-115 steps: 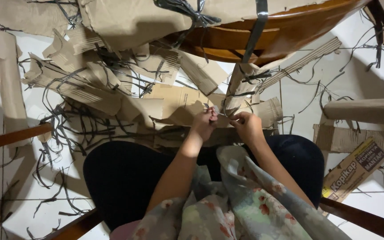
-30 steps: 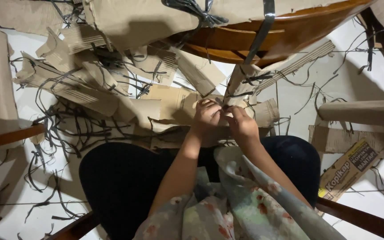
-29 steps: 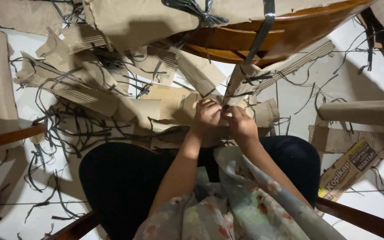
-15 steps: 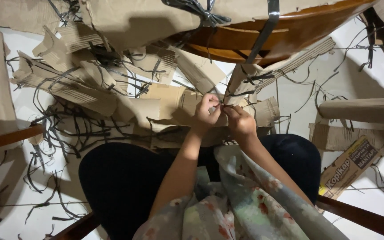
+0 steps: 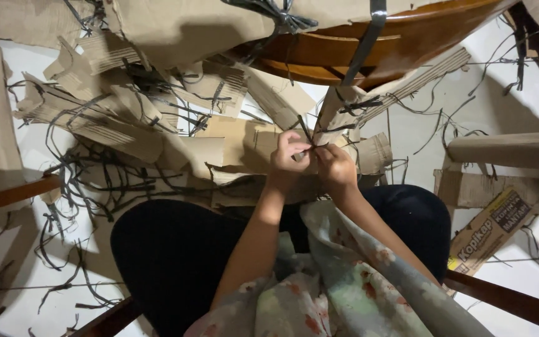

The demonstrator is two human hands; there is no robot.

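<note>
Head view: looking straight down at a seated person's lap and two hands over a littered white floor.
Left hand: curled nearly closed, thumb and fingers pinching a thin dark strip.
Right hand: just beside the left at its 3 o'clock, knuckles almost touching, fingers folded in on the same strip.
Dark strip: caught between both hands, running up toward 12 o'clock to the cardboard piece leaning against the wooden chair.
Chair: at 12 o'clock from the hands, a grey band across its rim.
Floor litter: torn cardboard sheets and loose dark strips from 9 to 11 o'clock.
Rolled cardboard: at 3 o'clock, well apart.
</note>
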